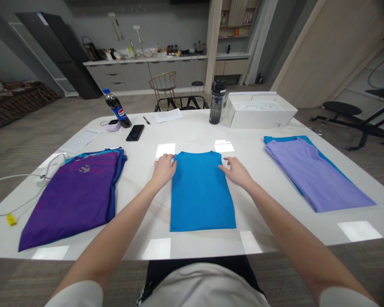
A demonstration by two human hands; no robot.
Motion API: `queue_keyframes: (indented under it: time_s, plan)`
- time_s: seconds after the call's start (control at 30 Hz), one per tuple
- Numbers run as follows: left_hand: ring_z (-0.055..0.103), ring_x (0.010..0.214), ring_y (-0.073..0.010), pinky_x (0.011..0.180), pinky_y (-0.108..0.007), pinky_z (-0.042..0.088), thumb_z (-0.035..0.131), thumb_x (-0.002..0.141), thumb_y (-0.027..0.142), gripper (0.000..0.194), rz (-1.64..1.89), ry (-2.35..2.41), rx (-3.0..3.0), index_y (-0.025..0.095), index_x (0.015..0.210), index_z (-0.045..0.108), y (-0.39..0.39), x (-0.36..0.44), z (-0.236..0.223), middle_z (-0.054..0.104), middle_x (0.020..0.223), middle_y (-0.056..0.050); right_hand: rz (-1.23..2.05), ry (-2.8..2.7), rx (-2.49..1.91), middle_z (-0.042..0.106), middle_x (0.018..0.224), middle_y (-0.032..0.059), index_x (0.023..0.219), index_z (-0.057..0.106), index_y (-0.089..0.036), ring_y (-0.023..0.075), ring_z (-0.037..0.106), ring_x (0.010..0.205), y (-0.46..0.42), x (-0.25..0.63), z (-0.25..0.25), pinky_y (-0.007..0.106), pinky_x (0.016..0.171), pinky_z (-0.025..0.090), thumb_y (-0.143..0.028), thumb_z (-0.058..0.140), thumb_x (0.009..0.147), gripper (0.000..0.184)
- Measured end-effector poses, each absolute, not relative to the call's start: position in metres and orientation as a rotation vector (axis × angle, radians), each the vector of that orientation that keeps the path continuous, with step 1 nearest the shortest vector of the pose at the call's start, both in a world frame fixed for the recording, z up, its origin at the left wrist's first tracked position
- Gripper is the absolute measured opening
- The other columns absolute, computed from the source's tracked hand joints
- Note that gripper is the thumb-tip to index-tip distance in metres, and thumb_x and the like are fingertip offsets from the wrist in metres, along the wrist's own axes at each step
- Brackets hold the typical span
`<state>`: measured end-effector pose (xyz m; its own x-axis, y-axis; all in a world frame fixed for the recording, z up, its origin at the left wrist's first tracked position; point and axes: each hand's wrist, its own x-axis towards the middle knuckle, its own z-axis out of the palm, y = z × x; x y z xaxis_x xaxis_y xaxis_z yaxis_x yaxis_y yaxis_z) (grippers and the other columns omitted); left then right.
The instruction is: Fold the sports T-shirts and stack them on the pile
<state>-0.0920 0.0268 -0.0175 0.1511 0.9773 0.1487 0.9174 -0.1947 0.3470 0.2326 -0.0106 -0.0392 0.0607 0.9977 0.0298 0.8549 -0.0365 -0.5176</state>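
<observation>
Blue shirt (202, 192), one: plain, smooth, matte cloth, folded to a flat near-rectangle, a little broader at the near end, with straight sides, a crisp near edge and a shallow curved neckline at the far edge; located at the middle of the white table (192, 136), directly before me. Table surface hard and glossy, with bright square reflections. My left hand (164, 169): at the far left corner of the cloth, fingers bent; whether they pinch it, I cannot tell. My right hand (237, 170): at the far right side, fingers loose and parted, grasping nothing, thumb by the cloth's edge. To my left, a purple shirt (77, 192) with a small grey mark, laid over darker blue cloth (112, 204). To my right, a lilac shirt (310, 170), soft-looking and folded long, over a second blue piece (272, 139). Beyond: one white box (259, 117), rectangular; one see-through tumbler (215, 108), dark-lidded; one flat black phone (135, 132); one cola bottle (117, 108), blue-capped, with dark contents.
</observation>
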Motion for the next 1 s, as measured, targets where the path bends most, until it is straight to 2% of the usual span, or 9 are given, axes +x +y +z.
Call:
queue_keyframes:
  time_s: [0.07, 0.13, 0.23, 0.33, 0.5, 0.67, 0.73, 0.87, 1.0]
  plan:
    - [0.056, 0.13, -0.0344, 0.105, -0.05, 0.042, 0.054, 0.097, 0.043, 0.043, 0.394, 1.972, 2.148, 0.021, 0.133, 0.058, 0.066, -0.084, -0.024, 0.061, 0.139, -0.015, 0.453, -1.767, -2.05, 0.057, 0.136, 0.0195, 0.141, 0.055, -0.015, 0.0292, 0.064, 0.109, 0.026, 0.232, -0.043, 0.035, 0.085, 0.049, -0.06, 0.059, 0.093, 0.066]
    - [0.056, 0.13, -0.0346, 0.107, -0.049, 0.041, 0.061, 0.092, 0.049, 0.049, 0.197, 1.952, 2.064, 0.021, 0.133, 0.058, 0.094, -0.079, -0.029, 0.063, 0.138, -0.014, 0.507, -1.748, -2.134, 0.058, 0.134, 0.0195, 0.134, 0.06, -0.015, 0.0289, 0.065, 0.105, 0.054, 0.233, -0.046, 0.035, 0.083, 0.05, -0.063, 0.065, 0.088, 0.067]
    - [0.06, 0.126, -0.0318, 0.107, -0.045, 0.04, 0.071, 0.085, 0.052, 0.048, 0.032, 1.911, 1.972, 0.025, 0.124, 0.064, 0.121, -0.079, -0.034, 0.069, 0.132, -0.009, 0.591, -1.813, -2.172, 0.067, 0.12, 0.013, 0.116, 0.069, -0.019, 0.026, 0.066, 0.098, 0.079, 0.236, -0.052, 0.032, 0.078, 0.049, -0.06, 0.073, 0.082, 0.053]
    - [0.064, 0.121, -0.031, 0.101, -0.04, 0.044, 0.076, 0.079, 0.052, 0.047, -0.01, 1.913, 1.911, 0.025, 0.118, 0.069, 0.133, -0.081, -0.037, 0.073, 0.126, -0.008, 0.613, -1.842, -2.183, 0.072, 0.109, 0.0081, 0.109, 0.072, -0.023, 0.0253, 0.066, 0.097, 0.09, 0.237, -0.058, 0.031, 0.076, 0.048, -0.055, 0.076, 0.082, 0.041]
    - [0.068, 0.113, -0.0291, 0.092, -0.036, 0.049, 0.078, 0.079, 0.047, 0.044, -0.009, 1.885, 1.939, 0.026, 0.116, 0.073, 0.133, -0.077, -0.034, 0.074, 0.121, -0.007, 0.59, -1.79, -2.232, 0.072, 0.113, 0.0061, 0.104, 0.075, -0.026, 0.0267, 0.066, 0.101, 0.092, 0.228, -0.053, 0.032, 0.076, 0.047, -0.046, 0.081, 0.079, 0.032]
    - [0.065, 0.108, -0.0293, 0.09, -0.038, 0.049, 0.067, 0.09, 0.038, 0.021, 0.109, 1.91, 2.283, 0.023, 0.099, 0.077, 0.105, -0.073, -0.022, 0.073, 0.114, -0.01, 0.307, -1.838, -2.147, 0.066, 0.115, 0.0096, 0.102, 0.075, -0.026, 0.0289, 0.062, 0.106, 0.07, 0.22, -0.041, 0.036, 0.08, 0.046, -0.042, 0.072, 0.088, 0.022]
    - [0.062, 0.109, -0.0298, 0.09, -0.039, 0.049, 0.06, 0.095, 0.035, 0.021, 0.216, 1.87, 2.468, 0.023, 0.094, 0.077, 0.09, -0.074, -0.015, 0.07, 0.112, -0.011, 0.145, -1.883, -2.035, 0.064, 0.111, 0.0111, 0.103, 0.074, -0.024, 0.0298, 0.06, 0.107, 0.054, 0.22, -0.034, 0.038, 0.083, 0.046, -0.041, 0.065, 0.093, 0.021]
    - [0.058, 0.107, -0.0301, 0.09, -0.043, 0.047, 0.049, 0.101, 0.033, 0.026, 0.524, 1.764, 2.654, 0.021, 0.103, 0.072, 0.062, -0.066, 0.009, 0.065, 0.109, -0.012, -0.089, -1.85, -1.797, 0.062, 0.103, 0.011, 0.104, 0.071, -0.023, 0.0306, 0.058, 0.104, 0.012, 0.235, -0.013, 0.042, 0.085, 0.045, -0.039, 0.058, 0.098, 0.022]
    - [0.055, 0.107, -0.0305, 0.089, -0.044, 0.045, 0.046, 0.103, 0.032, 0.023, 0.773, 1.596, 2.721, 0.02, 0.11, 0.064, 0.043, -0.031, 0.041, 0.061, 0.112, -0.013, -0.194, -1.688, -1.628, 0.06, 0.098, 0.0089, 0.1, 0.069, -0.023, 0.0281, 0.059, 0.095, -0.034, 0.271, 0.021, 0.041, 0.084, 0.046, -0.042, 0.059, 0.097, 0.022]
